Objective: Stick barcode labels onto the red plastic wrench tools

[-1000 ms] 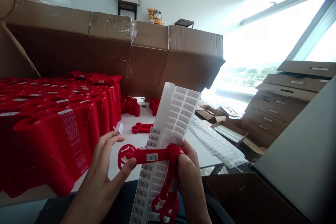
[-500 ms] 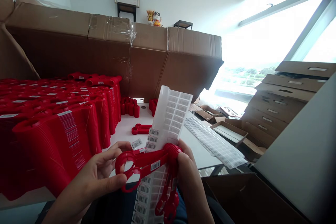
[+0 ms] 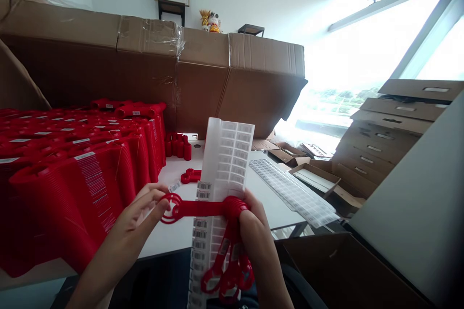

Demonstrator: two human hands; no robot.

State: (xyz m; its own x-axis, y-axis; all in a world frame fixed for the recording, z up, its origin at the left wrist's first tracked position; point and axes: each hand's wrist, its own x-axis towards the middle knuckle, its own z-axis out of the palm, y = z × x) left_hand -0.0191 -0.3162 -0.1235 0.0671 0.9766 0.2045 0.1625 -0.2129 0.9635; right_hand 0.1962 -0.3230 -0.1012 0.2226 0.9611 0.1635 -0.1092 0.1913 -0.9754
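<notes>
My right hand is closed round the ring ends of a bunch of red plastic ring-ended pieces, and a sheet of barcode labels stands upright behind them, seemingly in the same grip. Several pieces hang down below this hand, fanned out, their lower rings apart. Others stretch left, nearly lined up, to my left hand, whose thumb and fingers pinch their ring ends. A loose barcode sticker sits at the left index fingertip. Printed labels run down the sheet's left edge; its right part shows pale label outlines.
Stacked red pieces with barcode labels fill the table's left side. More red pieces lie behind the sheet. Used-looking label sheets lie at right, near cardboard boxes. A large carton spans the back; an open box stands lower right.
The two spread pieces between my hands have come nearly into line, and the label on the front one no longer shows. More pieces hang fanned below my right hand. My left hand has shifted slightly up.
</notes>
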